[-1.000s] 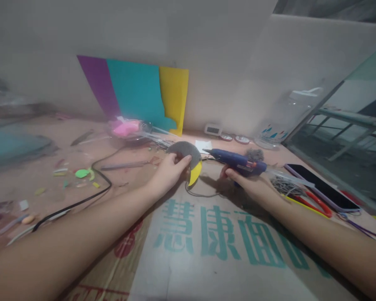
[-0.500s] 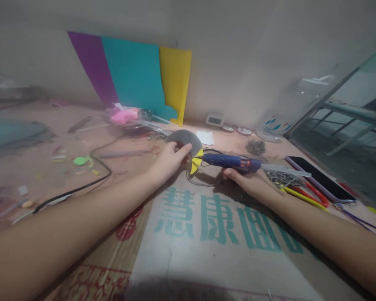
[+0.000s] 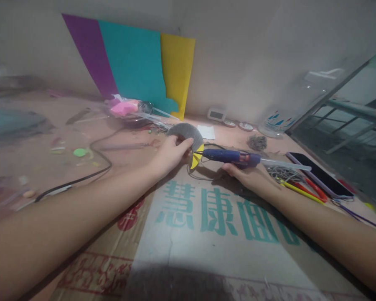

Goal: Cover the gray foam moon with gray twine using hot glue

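My left hand pinches a crescent-shaped piece wrapped in grey yarn, held above the printed cardboard. Its lower right end is bare yellow. In my right hand is a blue glue gun, lying level with a clear glue stick poking out of its back. The gun's nozzle touches, or nearly touches, the yellow end. Grey yarn hangs in a loop below the crescent. The fingers of my right hand are mostly hidden under the gun.
To the right lie a phone, red-handled pliers and a grey yarn heap. A clear jug stands behind. Coloured sheets lean on the wall. A black cord and scraps lie left. Cardboard covers the front.
The whole scene has shifted slightly in view, as the head moved. Both hands keep their holds, and the nozzle stays at the crescent's yellow end.
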